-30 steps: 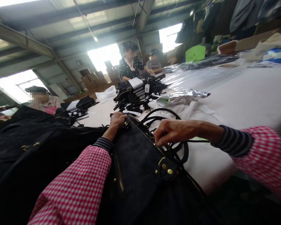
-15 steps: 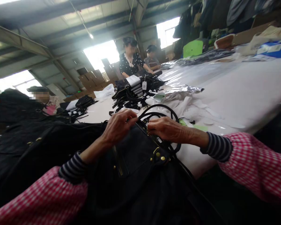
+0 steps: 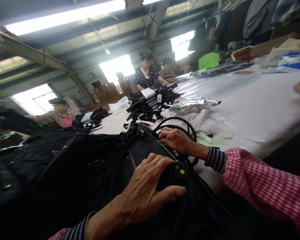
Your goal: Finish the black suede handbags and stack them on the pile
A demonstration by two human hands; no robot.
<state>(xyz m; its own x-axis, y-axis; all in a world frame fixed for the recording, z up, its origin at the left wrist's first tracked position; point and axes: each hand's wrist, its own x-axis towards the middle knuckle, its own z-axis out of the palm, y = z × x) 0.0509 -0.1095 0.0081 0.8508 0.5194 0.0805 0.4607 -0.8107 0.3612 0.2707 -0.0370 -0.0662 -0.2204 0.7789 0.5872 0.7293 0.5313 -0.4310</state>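
Note:
A black suede handbag (image 3: 145, 150) with gold studs and a gold zip lies at the near edge of the white table (image 3: 260, 100). My left hand (image 3: 147, 190) rests flat on the bag's front, fingers spread, thumb out to the right. My right hand (image 3: 180, 141) lies on the bag's top edge by the zip and the looped black handles (image 3: 182, 121), fingers curled down onto it. More black bags (image 3: 52, 163) are heaped to the left of it.
A pile of black bags and straps with white tags (image 3: 150, 100) lies mid-table, beside crumpled white paper (image 3: 205, 120) and silver foil wrap (image 3: 200, 101). Three seated people (image 3: 147, 71) work at the far and left sides. Boxes and clutter (image 3: 277, 50) line the back right.
My left hand has slid from the bag's top edge down onto its front and flattened. My right hand has stayed near the zip. The view has tilted up slightly.

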